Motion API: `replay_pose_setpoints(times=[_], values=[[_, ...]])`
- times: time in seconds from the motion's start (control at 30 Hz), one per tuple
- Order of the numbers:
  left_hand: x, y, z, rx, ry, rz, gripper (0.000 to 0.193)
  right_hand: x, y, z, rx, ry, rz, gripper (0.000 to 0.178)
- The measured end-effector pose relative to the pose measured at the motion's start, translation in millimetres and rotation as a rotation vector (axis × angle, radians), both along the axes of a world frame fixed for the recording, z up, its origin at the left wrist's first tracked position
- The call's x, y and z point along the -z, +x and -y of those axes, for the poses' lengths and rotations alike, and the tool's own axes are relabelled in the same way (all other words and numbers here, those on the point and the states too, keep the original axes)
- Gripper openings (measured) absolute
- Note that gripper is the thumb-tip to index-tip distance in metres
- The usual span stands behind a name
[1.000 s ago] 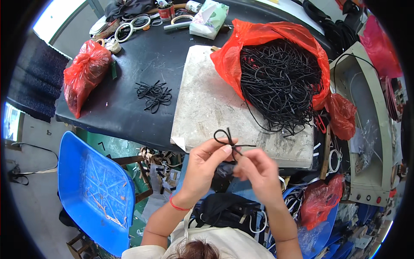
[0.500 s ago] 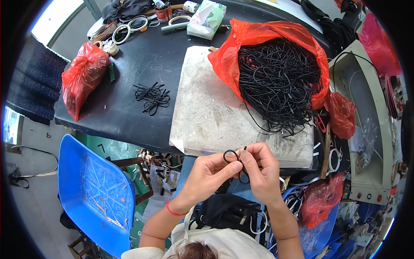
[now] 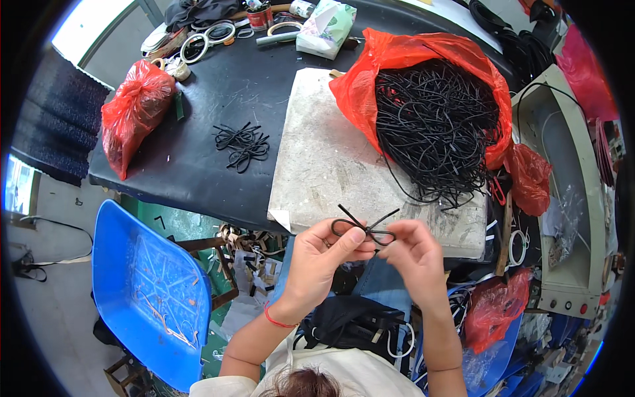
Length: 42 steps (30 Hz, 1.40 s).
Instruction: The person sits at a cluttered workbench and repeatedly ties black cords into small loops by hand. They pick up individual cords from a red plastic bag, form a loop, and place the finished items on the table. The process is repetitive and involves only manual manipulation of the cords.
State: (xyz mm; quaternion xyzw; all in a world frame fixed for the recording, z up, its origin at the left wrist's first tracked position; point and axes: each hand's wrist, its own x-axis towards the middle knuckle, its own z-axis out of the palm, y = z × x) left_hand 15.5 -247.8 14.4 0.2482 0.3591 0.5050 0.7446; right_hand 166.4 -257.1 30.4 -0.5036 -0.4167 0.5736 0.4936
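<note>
Scuffed black tabletop (image 3: 215, 96) spreads from ten to twelve o'clock, with a tissue pack (image 3: 324, 34) at twelve; on it a stained pale board (image 3: 317, 155) bears an open red bag (image 3: 360, 86) heaped with black cords (image 3: 436, 126), toward two. Green floor (image 3: 167, 217) shows at nine, above a blue tub (image 3: 159, 274) at eight. Near the dial's centre, the left hand (image 3: 321, 258) pinches a looped black cord (image 3: 368, 231) between thumb and fingers; the right hand (image 3: 417, 255) curls partly closed at its three-o'clock loop, whether gripping cannot be told.
</note>
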Motion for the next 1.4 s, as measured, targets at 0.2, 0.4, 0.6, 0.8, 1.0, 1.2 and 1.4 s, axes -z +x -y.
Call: replay_pose_setpoints(times=[0.2, 0.4, 0.6, 0.8, 1.0, 1.2, 1.4], values=[[0.7, -0.1, 8.5, 0.054, 0.129, -0.217, 0.015, -6.8, 3.4, -0.3, -0.125, 0.024, 0.098, 0.012], [6.3, 6.8, 13.9, -0.021, 0.128, -0.195, 0.013, -4.2, 6.3, 0.4, -0.199, 0.067, 0.079, 0.016], [3.5, 4.2, 10.0, 0.016, 0.09, -0.193, 0.013, -4.0, 10.9, -0.8, -0.252, 0.026, 0.039, 0.019], [2.3, 1.8, 10.0, 0.088, 0.125, -0.286, 0.016, 5.1, 3.5, -10.9, -0.163, -0.071, -0.045, 0.013], [-2.2, -0.1, 7.2, 0.259, 0.111, -0.196, 0.018, 7.4, 2.7, -8.0, -0.12, 0.069, 0.111, 0.019], [6.5, 8.5, 14.2, 0.129, 0.124, -0.208, 0.016, 15.3, -11.2, -3.6, 0.163, 0.217, 0.231, 0.021], [12.6, 14.4, 17.2, 0.075, 0.434, -0.642, 0.013, 25.4, -8.0, -5.4, 0.201, 0.122, 0.169, 0.023]])
